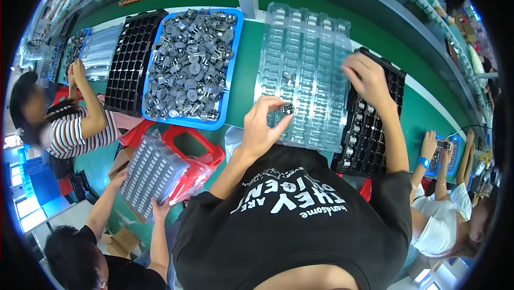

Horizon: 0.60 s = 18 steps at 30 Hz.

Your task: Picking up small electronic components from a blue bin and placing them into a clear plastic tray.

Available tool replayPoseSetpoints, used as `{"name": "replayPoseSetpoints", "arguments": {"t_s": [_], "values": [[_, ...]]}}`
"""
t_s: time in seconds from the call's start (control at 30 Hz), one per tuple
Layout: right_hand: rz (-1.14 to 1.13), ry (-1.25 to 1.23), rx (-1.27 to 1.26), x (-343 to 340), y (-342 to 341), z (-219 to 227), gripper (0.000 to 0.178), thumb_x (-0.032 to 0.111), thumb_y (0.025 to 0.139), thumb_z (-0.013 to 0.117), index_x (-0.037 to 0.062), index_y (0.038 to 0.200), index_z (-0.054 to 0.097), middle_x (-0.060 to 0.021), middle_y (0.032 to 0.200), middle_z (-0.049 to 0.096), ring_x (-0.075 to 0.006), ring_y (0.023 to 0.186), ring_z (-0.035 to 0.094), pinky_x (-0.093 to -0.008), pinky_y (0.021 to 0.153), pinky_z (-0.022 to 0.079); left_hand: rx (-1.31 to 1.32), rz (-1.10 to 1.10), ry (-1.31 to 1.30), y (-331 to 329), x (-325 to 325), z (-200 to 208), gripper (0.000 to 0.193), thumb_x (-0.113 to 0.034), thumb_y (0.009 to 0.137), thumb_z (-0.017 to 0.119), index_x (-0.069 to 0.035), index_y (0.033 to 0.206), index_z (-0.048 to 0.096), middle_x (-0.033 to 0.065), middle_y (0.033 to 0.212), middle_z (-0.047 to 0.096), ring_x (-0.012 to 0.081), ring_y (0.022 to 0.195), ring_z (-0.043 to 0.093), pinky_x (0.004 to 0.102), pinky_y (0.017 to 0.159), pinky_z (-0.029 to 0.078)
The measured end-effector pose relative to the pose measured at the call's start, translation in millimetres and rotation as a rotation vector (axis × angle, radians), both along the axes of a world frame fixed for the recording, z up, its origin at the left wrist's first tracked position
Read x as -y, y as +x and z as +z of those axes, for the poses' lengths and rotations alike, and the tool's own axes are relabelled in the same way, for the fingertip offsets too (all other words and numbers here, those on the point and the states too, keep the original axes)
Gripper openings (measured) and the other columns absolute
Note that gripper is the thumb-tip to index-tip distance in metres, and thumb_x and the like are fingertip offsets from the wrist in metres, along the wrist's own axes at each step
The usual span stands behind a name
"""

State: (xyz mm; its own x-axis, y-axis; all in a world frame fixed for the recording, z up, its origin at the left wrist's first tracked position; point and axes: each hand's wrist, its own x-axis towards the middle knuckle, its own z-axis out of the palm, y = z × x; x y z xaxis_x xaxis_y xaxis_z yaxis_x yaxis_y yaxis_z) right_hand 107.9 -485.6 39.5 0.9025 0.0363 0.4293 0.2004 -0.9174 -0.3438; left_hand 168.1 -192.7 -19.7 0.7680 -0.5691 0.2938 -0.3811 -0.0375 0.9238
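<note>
Thumb and fingers of my left hand [262,125] are closed on a small round component [287,108], dark on its visible face. This hand is over the near left part of a stack of clear plastic blister trays [308,70]. One loose part [287,79] lies on the trays, just beyond the held one. My right hand [368,78] is at the stack's right edge, beside a black compartment tray [393,84]. Its fingers are bent and apart from the thumb, with nothing visible between them. Metal-and-grey parts sit in the black tray's left and near pockets.
Left of the clear trays stands a blue bin [231,76] heaped with grey round components, then another black tray [131,60]. A person at lower left holds a filled clear tray stack [152,177] by a red stool [201,148]. Other people work at both sides.
</note>
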Motion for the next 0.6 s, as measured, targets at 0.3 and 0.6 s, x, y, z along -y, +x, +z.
{"name": "replayPoseSetpoints", "arguments": {"t_s": [0.3,0.6], "values": [[0.196,-0.117,-0.127,13.0,154.2,-25.9,0.013,0.010,0.087,0.063,0.0032,0.098,0.064,-0.0114,0.100,0.058,-0.0295,0.083,0.062,-0.0368,0.072,0.050,-0.687,-0.210,-0.458,6.0,-19.0,-1.8,0.038,0.013,0.074,0.074,0.004,0.106,0.056,0.0110,0.112,0.055,0.0121,0.091,0.061,0.0244,0.077,0.055],[0.214,-0.261,-0.176,12.1,160.1,-24.7,0.013,0.003,0.085,0.063,0.0028,0.097,0.059,-0.0137,0.094,0.055,-0.0344,0.082,0.060,-0.0398,0.071,0.049,-0.989,-0.353,-0.739,18.3,-37.9,-10.3,0.032,0.001,0.084,0.068,0.004,0.113,0.056,0.0112,0.108,0.061,0.0191,0.092,0.064,0.0294,0.078,0.054]]}}
